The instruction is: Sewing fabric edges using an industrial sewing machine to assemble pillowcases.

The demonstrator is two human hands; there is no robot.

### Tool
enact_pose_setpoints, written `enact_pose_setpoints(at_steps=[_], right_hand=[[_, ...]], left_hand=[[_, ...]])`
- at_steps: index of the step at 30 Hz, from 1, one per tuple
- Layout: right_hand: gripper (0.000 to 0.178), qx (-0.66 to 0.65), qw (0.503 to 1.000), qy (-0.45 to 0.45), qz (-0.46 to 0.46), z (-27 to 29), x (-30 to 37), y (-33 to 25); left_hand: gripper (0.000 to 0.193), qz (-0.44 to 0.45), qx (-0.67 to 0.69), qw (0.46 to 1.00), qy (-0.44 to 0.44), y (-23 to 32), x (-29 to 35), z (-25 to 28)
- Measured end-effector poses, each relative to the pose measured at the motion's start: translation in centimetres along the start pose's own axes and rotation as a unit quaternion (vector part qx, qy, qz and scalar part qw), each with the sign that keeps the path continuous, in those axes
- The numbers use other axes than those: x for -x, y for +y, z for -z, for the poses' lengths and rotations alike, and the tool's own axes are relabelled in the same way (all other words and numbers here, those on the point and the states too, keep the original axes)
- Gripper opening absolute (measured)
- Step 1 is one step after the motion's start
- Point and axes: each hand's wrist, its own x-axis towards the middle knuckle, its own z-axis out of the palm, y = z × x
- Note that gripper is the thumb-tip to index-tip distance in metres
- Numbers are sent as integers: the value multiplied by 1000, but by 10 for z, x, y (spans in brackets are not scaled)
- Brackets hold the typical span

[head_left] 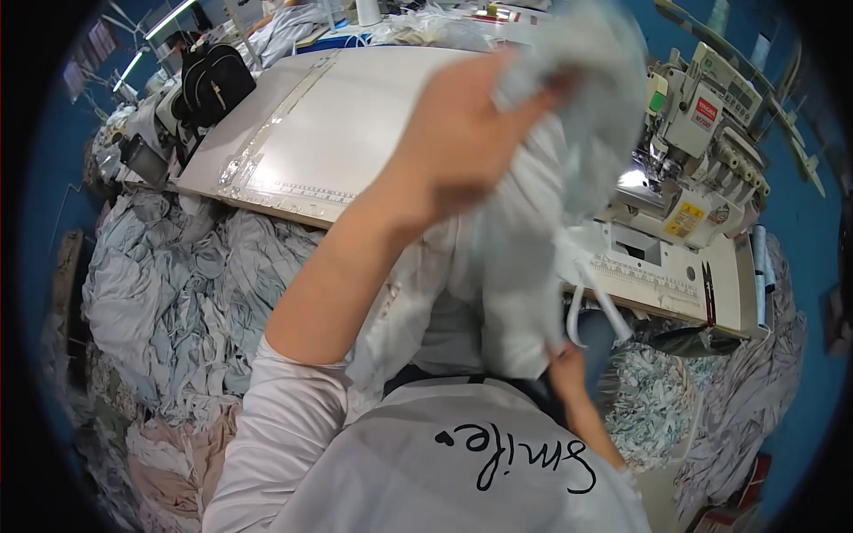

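Observation:
A pale grey-green piece of fabric [591, 115] hangs in front of me, blurred by motion at its top. My left hand [466, 129] is raised over the table with its fingers closed on the upper part of the cloth. Lower down, beside my lap, my right hand [567, 369] pinches the fabric's lower edge; its fingertips are partly hidden. To the right of the cloth stands an overlock sewing machine [702, 133]. A thin white strip [609, 311] dangles by its table edge.
A white tabletop [373, 84] with taped rulers extends ahead. Heaped pale cloth [195, 302] lies to the left, and fabric scraps [657, 400] fill the lower right. Dark tweezers [708, 293] lie on the machine table. A black bag [216, 84] and a dark cup [142, 160] stand at far left.

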Motion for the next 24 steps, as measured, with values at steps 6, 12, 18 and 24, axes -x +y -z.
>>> enact_pose_setpoints(at_steps=[6,12,18,24], right_hand=[[12,-32,972,-5,231,56,16,-93],[81,10,882,72,467,119,84,-220],[50,106,889,-339,288,118,49,-210],[27,-13,825,-63,561,122,53,-225]], left_hand=[[24,154,84,973,-150,-24,116,-12],[29,114,158,967,-162,22,184,-58],[35,257,188,911,-263,35,211,-18],[50,350,180,907,-152,20,241,-14]])
